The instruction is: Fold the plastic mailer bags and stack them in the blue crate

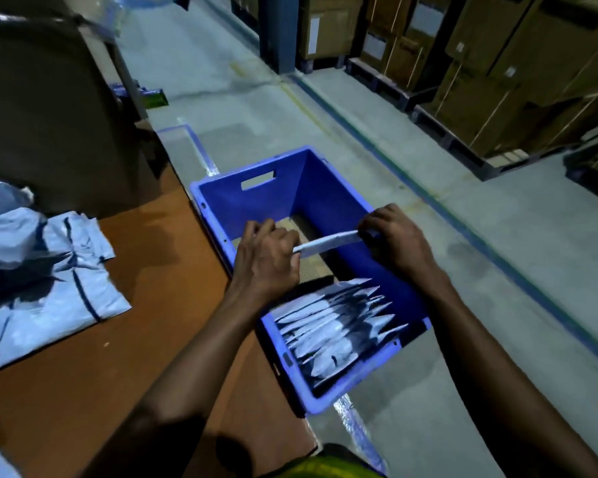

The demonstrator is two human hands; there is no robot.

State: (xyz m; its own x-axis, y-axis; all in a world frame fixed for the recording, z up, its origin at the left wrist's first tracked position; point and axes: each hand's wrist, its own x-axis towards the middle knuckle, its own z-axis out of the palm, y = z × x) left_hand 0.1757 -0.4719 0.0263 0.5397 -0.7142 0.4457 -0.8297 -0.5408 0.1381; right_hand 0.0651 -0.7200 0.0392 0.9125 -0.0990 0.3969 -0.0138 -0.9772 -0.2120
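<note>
Both hands are seen from above, reaching forward over a rectangular blue plastic crate [325, 188]. A narrow, folded white plastic mailer bag [328, 241] is held level between them, above the open middle of the crate. The left hand [266, 257] is curled around the bag's left end. The right hand [394, 239] is closed around its right end, with the fingers bent over the top edge.

Inside the crate, at the end nearest the person, a row of folded white mailer bags [335, 326] is packed on edge, each leaning against the next. Beyond that row, a brown cardboard sheet [309, 270] is visible on the crate's bottom.

The crate is set on a grey concrete floor [532, 253], just beside an orange-brown tabletop [145, 305]. On the left part of that tabletop, a loose heap of unfolded pale plastic mailer bags [38, 270] is spread, well apart from the crate. Brown cardboard cartons [497, 81] are stacked on dark pallets [463, 146] across the floor at the far right.
</note>
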